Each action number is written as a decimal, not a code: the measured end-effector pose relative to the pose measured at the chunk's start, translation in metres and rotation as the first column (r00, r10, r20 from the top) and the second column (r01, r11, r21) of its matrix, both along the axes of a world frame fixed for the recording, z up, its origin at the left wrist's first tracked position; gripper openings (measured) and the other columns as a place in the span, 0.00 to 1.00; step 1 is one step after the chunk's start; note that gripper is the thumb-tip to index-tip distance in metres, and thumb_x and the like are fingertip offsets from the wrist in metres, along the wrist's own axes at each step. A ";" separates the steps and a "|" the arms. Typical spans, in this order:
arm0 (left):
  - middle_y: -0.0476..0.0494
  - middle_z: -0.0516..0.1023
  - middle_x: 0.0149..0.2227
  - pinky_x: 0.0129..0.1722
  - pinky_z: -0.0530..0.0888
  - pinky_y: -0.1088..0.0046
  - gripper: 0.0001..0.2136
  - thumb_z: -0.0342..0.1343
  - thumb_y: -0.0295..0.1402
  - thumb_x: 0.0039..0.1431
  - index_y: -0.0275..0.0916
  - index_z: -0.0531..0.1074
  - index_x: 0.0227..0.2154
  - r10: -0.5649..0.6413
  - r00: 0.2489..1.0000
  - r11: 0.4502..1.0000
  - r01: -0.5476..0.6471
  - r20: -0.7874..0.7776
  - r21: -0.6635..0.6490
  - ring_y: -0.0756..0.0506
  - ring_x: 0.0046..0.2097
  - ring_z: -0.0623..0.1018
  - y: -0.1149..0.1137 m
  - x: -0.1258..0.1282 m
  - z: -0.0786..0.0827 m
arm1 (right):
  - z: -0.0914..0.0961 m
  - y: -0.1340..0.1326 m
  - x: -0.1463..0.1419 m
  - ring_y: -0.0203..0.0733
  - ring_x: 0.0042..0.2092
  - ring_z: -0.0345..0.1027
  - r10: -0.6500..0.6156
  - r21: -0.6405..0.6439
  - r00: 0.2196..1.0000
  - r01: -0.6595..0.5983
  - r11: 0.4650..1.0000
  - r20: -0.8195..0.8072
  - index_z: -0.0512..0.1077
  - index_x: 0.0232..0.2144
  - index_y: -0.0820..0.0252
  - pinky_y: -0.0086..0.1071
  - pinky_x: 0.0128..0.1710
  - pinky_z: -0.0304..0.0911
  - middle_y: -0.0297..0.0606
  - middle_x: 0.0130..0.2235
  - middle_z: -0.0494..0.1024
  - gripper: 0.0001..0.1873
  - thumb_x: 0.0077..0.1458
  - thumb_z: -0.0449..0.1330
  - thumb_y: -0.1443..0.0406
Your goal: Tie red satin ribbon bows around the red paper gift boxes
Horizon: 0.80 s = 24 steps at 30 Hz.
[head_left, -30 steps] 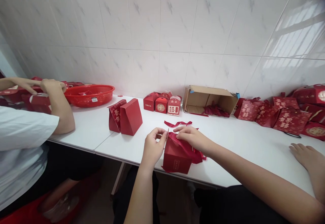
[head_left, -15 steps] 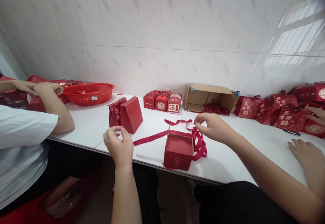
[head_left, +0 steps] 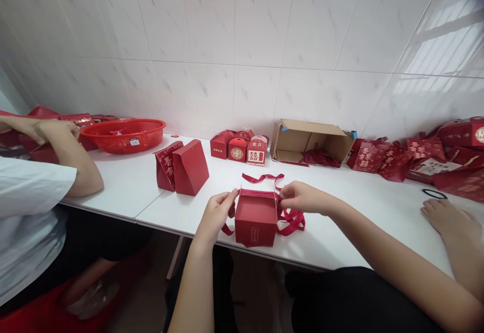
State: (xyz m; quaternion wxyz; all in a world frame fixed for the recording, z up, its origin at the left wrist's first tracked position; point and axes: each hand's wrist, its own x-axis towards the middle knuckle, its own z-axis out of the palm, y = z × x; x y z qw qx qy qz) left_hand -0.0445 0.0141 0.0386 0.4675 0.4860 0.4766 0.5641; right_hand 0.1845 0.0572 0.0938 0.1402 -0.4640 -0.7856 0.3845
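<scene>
A red paper gift box stands open at the top near the table's front edge. A red ribbon passes across its upper back part, with loose loops on the right and a tail on the left. My left hand is closed at the box's upper left edge, pinching the ribbon where it comes out; the tail hangs below the fingers. At the upper right edge my right hand is closed on the ribbon, its fingertips partly hidden by the box side.
Two taller red boxes stand to the left. Behind are small red boxes and a cardboard carton holding red ribbons. A red plastic basket and a co-worker's arm are at left. Red bags and another person's hand lie right.
My left hand has moved right from the ribbon's stretched-out end to the box's left edge. My right hand has come down and closed at the right edge. A black band at right is now uncovered.
</scene>
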 end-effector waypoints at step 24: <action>0.56 0.48 0.15 0.20 0.52 0.77 0.23 0.59 0.43 0.46 0.38 0.49 0.13 0.553 0.819 0.832 -0.553 -0.156 0.044 0.55 0.20 0.52 0.007 -0.035 -0.013 | -0.011 0.018 0.029 0.28 0.20 0.40 -0.323 0.148 0.867 0.402 0.904 -0.380 0.47 0.15 0.58 0.26 0.17 0.42 0.25 0.17 0.45 0.27 0.47 0.59 0.53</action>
